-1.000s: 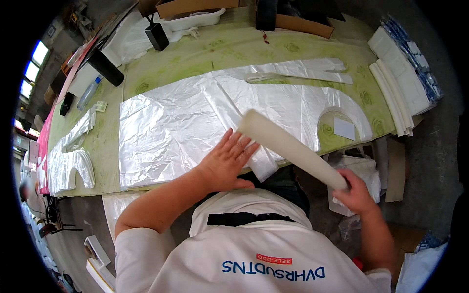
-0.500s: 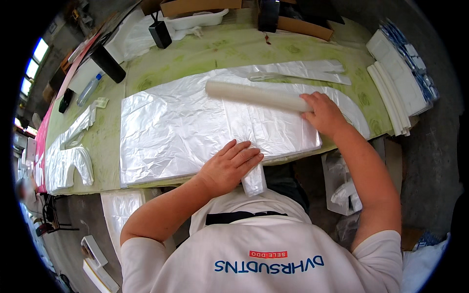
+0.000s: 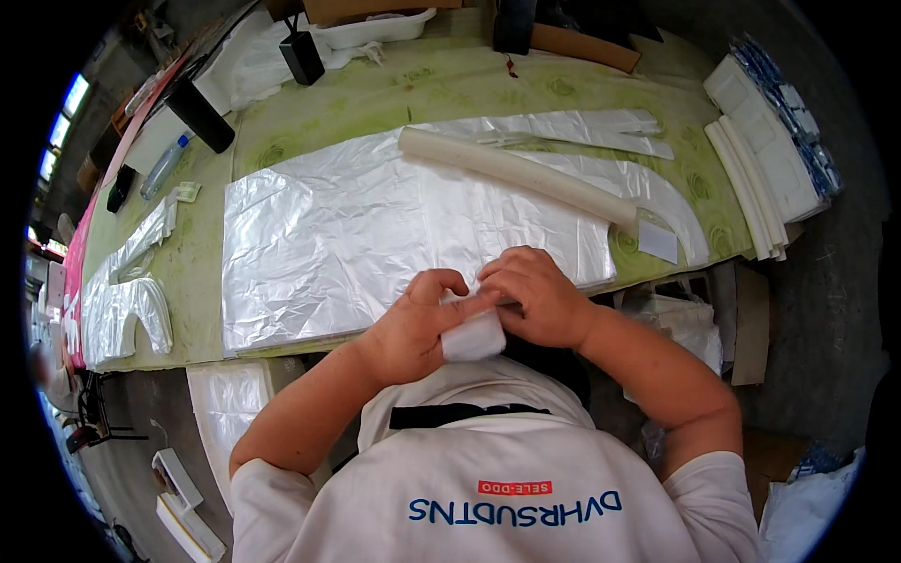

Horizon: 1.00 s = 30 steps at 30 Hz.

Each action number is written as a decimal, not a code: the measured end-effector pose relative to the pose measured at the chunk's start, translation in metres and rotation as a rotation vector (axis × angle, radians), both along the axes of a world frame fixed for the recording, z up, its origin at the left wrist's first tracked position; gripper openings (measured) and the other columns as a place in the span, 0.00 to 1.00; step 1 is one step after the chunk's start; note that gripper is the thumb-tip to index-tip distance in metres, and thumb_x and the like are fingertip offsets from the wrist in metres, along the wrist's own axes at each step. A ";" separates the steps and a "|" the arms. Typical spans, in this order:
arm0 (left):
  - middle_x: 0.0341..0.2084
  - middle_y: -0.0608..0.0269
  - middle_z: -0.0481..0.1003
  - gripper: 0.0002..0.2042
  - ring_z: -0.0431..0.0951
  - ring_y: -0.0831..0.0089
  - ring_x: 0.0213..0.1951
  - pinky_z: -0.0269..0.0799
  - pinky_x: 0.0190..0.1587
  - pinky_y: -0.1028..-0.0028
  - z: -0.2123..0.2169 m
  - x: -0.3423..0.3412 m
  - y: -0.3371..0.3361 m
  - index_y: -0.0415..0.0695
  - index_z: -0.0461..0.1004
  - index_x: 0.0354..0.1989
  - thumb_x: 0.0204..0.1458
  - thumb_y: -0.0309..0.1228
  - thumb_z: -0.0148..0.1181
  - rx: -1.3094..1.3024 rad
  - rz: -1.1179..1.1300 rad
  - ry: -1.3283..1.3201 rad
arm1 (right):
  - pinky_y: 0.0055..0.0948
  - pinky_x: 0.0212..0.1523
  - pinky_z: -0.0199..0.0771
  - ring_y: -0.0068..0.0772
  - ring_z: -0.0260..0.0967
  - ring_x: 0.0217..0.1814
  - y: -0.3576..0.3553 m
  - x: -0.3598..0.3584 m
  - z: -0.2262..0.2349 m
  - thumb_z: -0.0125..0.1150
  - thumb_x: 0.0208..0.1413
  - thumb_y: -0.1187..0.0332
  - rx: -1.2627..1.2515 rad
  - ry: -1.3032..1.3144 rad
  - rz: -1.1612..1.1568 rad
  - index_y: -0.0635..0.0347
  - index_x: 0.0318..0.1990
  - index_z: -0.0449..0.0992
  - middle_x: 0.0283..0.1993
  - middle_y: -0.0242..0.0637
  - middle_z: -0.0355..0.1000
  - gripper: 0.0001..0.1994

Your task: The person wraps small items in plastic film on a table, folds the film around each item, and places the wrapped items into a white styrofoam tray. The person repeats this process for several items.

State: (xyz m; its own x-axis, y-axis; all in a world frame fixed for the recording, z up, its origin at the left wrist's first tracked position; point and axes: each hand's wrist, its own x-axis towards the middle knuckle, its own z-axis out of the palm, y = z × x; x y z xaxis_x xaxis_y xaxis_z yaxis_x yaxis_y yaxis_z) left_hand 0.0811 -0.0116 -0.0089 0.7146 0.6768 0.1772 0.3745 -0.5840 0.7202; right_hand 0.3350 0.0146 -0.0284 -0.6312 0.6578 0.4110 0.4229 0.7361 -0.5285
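Observation:
My left hand (image 3: 413, 324) and my right hand (image 3: 535, 296) meet at the near edge of the green table (image 3: 394, 103), both pinching a small white folded piece (image 3: 472, 335) that hangs over the edge. Just beyond my fingers lies a wide stack of crinkled clear plastic sheets (image 3: 347, 235). A long white roll (image 3: 516, 174) rests diagonally on top of the plastic, apart from both hands.
Stacks of white flat packs (image 3: 765, 159) sit at the table's right end. More cut plastic shapes (image 3: 122, 291) lie at the left. A black box (image 3: 302, 56), a black bar (image 3: 199, 114) and a bottle (image 3: 161, 167) stand at the far side.
My right hand carried the white roll up from my lap, laid it on the plastic and let go. Both hands then came together on the small white piece at the near edge.

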 end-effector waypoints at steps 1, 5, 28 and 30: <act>0.54 0.48 0.69 0.36 0.70 0.51 0.53 0.68 0.59 0.61 -0.008 -0.001 0.006 0.47 0.64 0.70 0.49 0.27 0.66 0.058 0.029 -0.046 | 0.42 0.53 0.70 0.47 0.71 0.51 0.002 -0.002 -0.003 0.69 0.44 0.72 -0.075 0.001 -0.040 0.55 0.41 0.79 0.44 0.40 0.77 0.14; 0.40 0.53 0.78 0.47 0.79 0.57 0.43 0.75 0.50 0.63 -0.007 0.005 0.011 0.36 0.43 0.75 0.52 0.31 0.68 -0.090 0.437 -0.083 | 0.41 0.44 0.74 0.49 0.75 0.41 0.010 -0.014 0.006 0.65 0.50 0.70 -0.396 0.030 -0.227 0.58 0.36 0.79 0.34 0.43 0.78 0.06; 0.76 0.51 0.50 0.49 0.46 0.53 0.77 0.38 0.74 0.42 -0.017 0.020 0.039 0.43 0.50 0.76 0.51 0.58 0.64 0.278 0.161 0.500 | 0.43 0.42 0.77 0.51 0.79 0.41 0.021 -0.036 0.018 0.60 0.51 0.68 -0.637 -0.123 -0.514 0.63 0.57 0.67 0.37 0.46 0.80 0.24; 0.75 0.53 0.51 0.49 0.47 0.54 0.77 0.38 0.74 0.40 -0.010 0.018 0.025 0.44 0.51 0.75 0.50 0.55 0.67 0.252 0.099 0.513 | 0.38 0.39 0.76 0.45 0.78 0.35 -0.001 -0.031 0.026 0.61 0.52 0.70 -0.659 -0.103 -0.496 0.63 0.57 0.67 0.31 0.42 0.79 0.23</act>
